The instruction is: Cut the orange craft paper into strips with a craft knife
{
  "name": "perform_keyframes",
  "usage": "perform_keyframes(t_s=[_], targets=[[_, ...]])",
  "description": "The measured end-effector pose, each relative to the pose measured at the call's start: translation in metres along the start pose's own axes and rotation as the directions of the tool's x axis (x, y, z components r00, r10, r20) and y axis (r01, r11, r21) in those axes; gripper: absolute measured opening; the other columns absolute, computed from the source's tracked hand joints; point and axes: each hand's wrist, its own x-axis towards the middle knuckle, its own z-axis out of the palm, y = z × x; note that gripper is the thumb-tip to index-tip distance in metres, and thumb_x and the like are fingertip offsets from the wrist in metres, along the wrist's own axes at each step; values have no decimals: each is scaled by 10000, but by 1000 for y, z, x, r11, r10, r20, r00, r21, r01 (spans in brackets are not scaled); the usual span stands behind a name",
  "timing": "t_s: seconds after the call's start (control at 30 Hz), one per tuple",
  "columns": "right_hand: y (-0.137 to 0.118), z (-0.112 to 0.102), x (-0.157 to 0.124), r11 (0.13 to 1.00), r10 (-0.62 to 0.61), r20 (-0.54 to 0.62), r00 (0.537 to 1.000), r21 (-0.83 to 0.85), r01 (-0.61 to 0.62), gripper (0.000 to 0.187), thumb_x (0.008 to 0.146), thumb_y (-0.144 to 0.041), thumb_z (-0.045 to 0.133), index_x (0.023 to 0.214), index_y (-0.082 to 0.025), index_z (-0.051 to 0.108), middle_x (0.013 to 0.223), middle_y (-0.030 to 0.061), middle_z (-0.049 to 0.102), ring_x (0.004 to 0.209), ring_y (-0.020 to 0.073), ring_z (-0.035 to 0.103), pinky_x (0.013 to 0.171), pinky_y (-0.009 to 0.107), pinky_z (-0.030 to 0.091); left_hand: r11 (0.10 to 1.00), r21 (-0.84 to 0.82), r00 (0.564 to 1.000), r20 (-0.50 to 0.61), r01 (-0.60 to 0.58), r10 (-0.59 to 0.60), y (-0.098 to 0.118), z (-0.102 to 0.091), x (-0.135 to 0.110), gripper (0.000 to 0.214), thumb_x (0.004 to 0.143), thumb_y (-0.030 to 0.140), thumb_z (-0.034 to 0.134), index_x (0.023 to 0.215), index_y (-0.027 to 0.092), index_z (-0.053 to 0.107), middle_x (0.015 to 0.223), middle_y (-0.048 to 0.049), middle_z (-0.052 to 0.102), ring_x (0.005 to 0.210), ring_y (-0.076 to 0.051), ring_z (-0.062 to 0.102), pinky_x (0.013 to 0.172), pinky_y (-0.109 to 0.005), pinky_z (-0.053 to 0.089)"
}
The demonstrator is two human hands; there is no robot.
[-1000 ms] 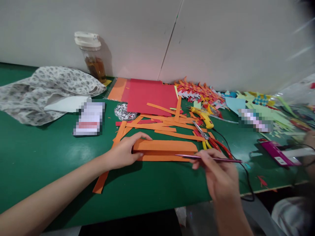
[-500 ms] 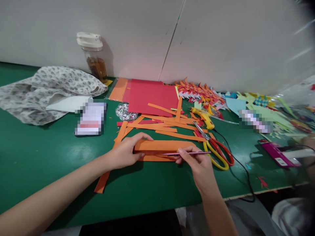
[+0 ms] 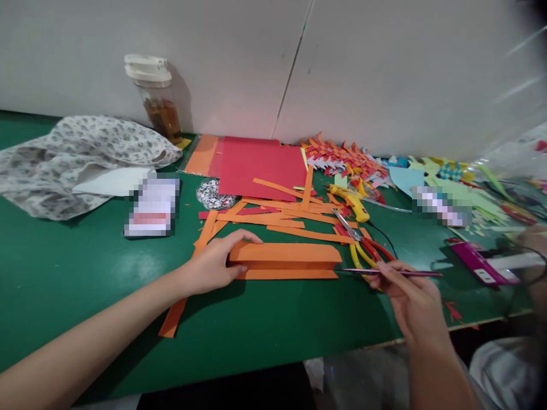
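Note:
My left hand grips the left end of a folded orange paper strip, thumb below and fingers behind it. Its upper flap stands up along a lengthwise crease, and the lower part lies toward me. Between the closed fingers of my right hand is a slim pink pointed tool; whether it is a pencil or tweezers I cannot tell. Its dark tip lies at the right end of the orange strip. Behind that hand, scissors with red and yellow handles are partly hidden.
Loose orange strips and red sheets lie behind the folded paper. A yellow glue gun with a cord is at right. A phone, patterned cloth and bottle are left. Another person's hand shows far right.
My right hand has moved right with the pointed tool, off the folded orange paper and over the scissor handles. My left hand keeps its grip. The view has shifted slightly.

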Motion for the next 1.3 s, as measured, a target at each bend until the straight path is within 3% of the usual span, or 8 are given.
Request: perform_keyframes(t_s=[0.2,0.33,0.43,0.57,0.77,0.93,1.13,1.3], targets=[[-4,-18,2,995,-94,-138,986,-1,95,258,495,-362,885,571,-183,717,557,-16,605,496,120,583,455,231,487,1000,-5,1000,-4,-6,6,-2,1,0,407,799,142,567,1175,281,496,1142,3,582,812,-140,587,688,-253,494],[-14,6,-14,984,-138,-164,977,92,154,236,550,-363,858,543,-188,700,506,-19,597,445,105,563,422,211,448,1000,1,1000,-10,-17,17,-2,2,0,421,789,122,566,1174,280,497,1160,3,580,828,-141,587,721,-264,500],[-18,43,-31,990,-129,25,991,64,128,227,635,-377,822,593,-185,710,526,8,638,461,123,584,471,236,477,1000,-8,1000,-1,-10,10,-2,1,1,424,793,127,564,1181,281,492,1173,1,578,853,-148,596,735,-272,505],[-18,91,-48,999,-41,292,955,15,38,231,769,-376,741,649,-186,685,566,9,655,557,136,635,572,243,510,1000,-20,1000,-2,-15,15,-1,1,1,423,783,117,558,1172,272,495,1140,-2,586,865,-155,604,733,-272,508],[-16,120,-55,999,35,390,920,-18,-31,234,802,-384,711,702,-177,670,621,17,688,574,128,642,581,230,515,997,-65,999,4,-50,50,-2,2,0,441,765,86,529,1169,258,489,1066,-1,605,831,-153,619,704,-263,508],[-9,102,-43,1000,17,333,943,-4,-17,240,764,-385,742,669,-176,672,607,12,673,558,128,632,563,227,511,998,-58,999,6,-39,39,-3,1,0,410,782,130,554,1165,263,495,1073,-3,607,826,-155,612,688,-264,502],[-3,53,-14,999,-34,139,990,20,31,226,654,-348,804,572,-181,675,530,2,625,481,120,582,486,223,482,1000,-16,1000,0,-22,22,-2,1,0,418,778,140,564,1168,275,498,1085,3,599,728,-129,573,616,-243,478],[-1,16,1,999,-53,19,998,13,53,190,591,-320,815,572,-176,693,517,6,627,454,126,575,437,233,463,1000,2,1000,-1,-16,16,-1,1,0,412,786,145,560,1171,274,494,1124,-2,593,755,-136,580,640,-251,488]])
